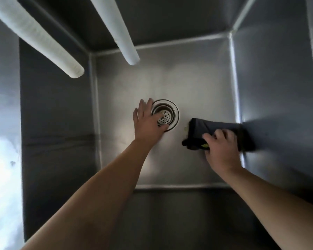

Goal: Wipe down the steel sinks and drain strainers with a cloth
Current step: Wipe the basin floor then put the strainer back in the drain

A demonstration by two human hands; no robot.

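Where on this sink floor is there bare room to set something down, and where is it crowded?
Bare steel lies between the drain strainer and the far wall under the two white hoses, and along the near wall between the forearms. It is crowded mid-floor: the left hand reaches into the drain, and the right hand grips the dark cloth at the right wall.

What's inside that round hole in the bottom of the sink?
A round steel strainer with small holes sits in the drain of the steel sink. The left hand covers its near-left part, so nothing below shows.
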